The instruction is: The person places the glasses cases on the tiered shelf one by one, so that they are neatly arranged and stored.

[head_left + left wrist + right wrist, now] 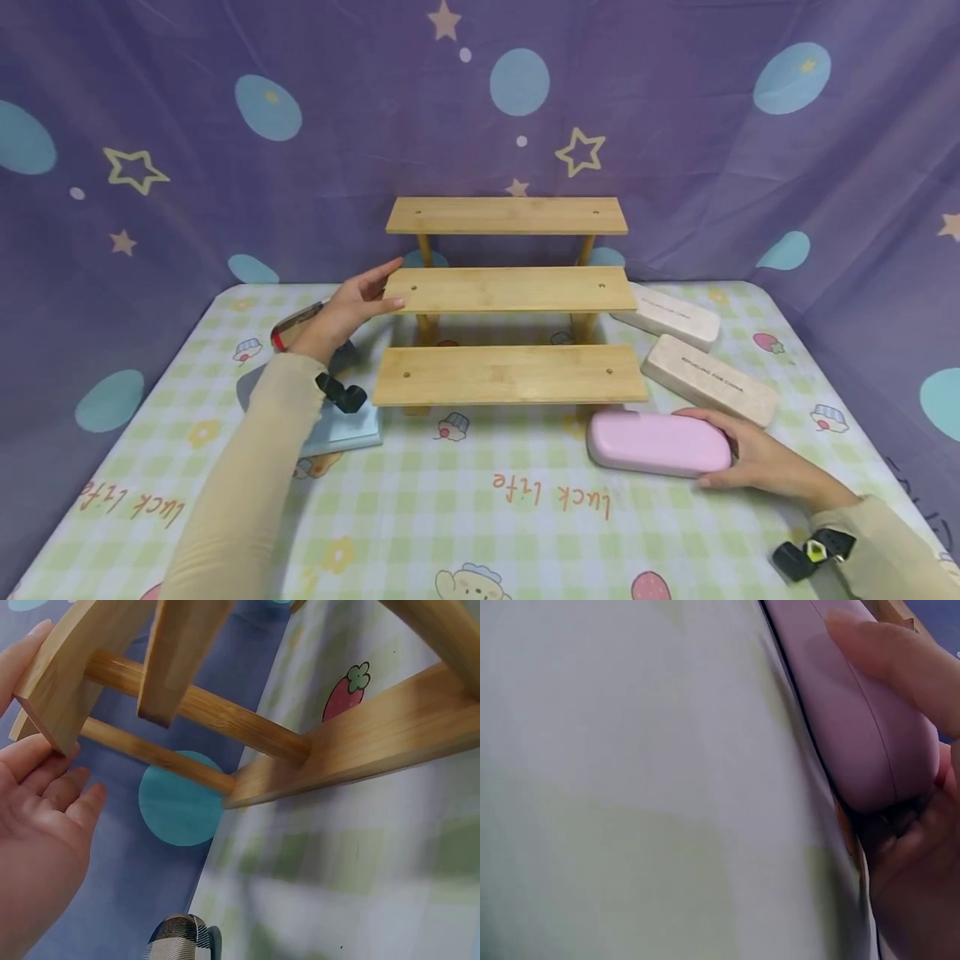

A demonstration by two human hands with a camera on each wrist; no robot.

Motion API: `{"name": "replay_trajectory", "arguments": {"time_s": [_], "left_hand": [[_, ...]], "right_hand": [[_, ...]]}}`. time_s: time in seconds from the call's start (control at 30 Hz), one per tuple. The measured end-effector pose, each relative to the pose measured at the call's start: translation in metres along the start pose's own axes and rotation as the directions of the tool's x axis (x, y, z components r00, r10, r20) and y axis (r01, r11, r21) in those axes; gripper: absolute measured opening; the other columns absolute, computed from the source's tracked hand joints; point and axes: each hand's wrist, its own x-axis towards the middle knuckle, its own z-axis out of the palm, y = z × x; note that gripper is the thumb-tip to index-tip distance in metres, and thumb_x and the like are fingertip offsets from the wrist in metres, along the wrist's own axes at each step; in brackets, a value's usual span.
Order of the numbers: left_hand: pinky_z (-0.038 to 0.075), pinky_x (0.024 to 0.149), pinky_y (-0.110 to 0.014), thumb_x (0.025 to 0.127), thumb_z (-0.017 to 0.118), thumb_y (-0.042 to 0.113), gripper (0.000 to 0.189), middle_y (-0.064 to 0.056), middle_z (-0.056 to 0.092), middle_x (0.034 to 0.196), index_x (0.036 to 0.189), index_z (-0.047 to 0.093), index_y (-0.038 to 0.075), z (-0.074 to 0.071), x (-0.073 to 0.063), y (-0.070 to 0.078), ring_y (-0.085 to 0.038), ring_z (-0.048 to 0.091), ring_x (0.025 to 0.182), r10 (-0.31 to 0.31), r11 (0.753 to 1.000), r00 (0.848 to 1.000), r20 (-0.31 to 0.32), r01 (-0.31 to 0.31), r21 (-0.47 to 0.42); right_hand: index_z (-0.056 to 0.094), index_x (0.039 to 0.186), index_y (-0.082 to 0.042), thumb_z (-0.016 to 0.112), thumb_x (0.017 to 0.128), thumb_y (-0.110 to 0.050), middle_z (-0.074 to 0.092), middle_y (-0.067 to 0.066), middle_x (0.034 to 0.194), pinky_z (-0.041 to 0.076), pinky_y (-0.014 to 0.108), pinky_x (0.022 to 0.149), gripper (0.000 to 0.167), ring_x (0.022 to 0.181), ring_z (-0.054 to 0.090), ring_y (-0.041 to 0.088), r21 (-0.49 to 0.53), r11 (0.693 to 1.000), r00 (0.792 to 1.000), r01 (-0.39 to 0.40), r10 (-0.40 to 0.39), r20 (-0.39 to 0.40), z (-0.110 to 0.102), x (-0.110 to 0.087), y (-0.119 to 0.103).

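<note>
A three-tier wooden display stand [510,375] stands at the middle of the table. My left hand [348,304] holds the left end of its middle shelf [517,290]. In the left wrist view, the fingers of that hand [45,825] curl under the end of a board [64,682]. Right of the stand's front, a pink glasses case [660,442] lies on the tablecloth. My right hand [757,458] grips its right end, the thumb on the near side. The right wrist view shows the thumb against the pink case [855,712]; the other fingers are partly hidden.
Two off-white oblong cases [708,379] with printed lettering lie right of the stand. Left of it, partly behind my forearm, are a light blue flat case [345,429], a grey item [247,383] and a dark case with red [292,325]. A purple curtain [375,100] hangs behind.
</note>
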Motion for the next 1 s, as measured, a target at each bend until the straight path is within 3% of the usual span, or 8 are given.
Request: {"name": "replay_trajectory", "arguments": {"time_s": [0.5, 0.73, 1.0], "left_hand": [[0.027, 0.111, -0.034, 0.092, 0.061, 0.007, 0.074, -0.014, 0.026, 0.153, 0.152, 0.018, 0.011, -0.002, -0.001, -0.003, -0.026, 0.026, 0.14, 0.019, 0.999, 0.999, 0.039, -0.017, -0.042], [0.022, 0.113, -0.04, 0.092, 0.061, 0.009, 0.075, -0.013, 0.021, 0.155, 0.152, 0.016, 0.011, -0.002, -0.001, -0.002, -0.025, 0.021, 0.142, 0.019, 0.999, 0.999, 0.046, -0.017, -0.042], [0.02, 0.113, -0.042, 0.09, 0.064, 0.012, 0.077, -0.012, 0.019, 0.156, 0.152, 0.017, 0.011, 0.001, -0.001, -0.002, -0.025, 0.018, 0.143, 0.008, 0.998, 1.0, 0.028, -0.006, -0.055]], "right_hand": [[0.053, 0.131, -0.006, 0.087, 0.061, -0.008, 0.06, -0.006, 0.12, 0.042, 0.014, 0.08, 0.077, 0.1, 0.054, 0.003, 0.014, 0.997, 0.997, 0.072, -0.072, -0.005, -0.001, 0.004, -0.004], [0.054, 0.129, -0.004, 0.087, 0.06, -0.007, 0.061, -0.007, 0.12, 0.043, 0.016, 0.079, 0.077, 0.098, 0.056, 0.004, 0.019, 0.987, 0.987, 0.158, -0.159, 0.034, -0.001, 0.009, -0.009], [0.055, 0.127, -0.004, 0.086, 0.056, -0.005, 0.063, -0.005, 0.117, 0.043, 0.018, 0.08, 0.078, 0.097, 0.058, 0.005, 0.062, 0.979, 0.98, 0.195, -0.196, 0.021, 0.002, 0.016, -0.025]]}}
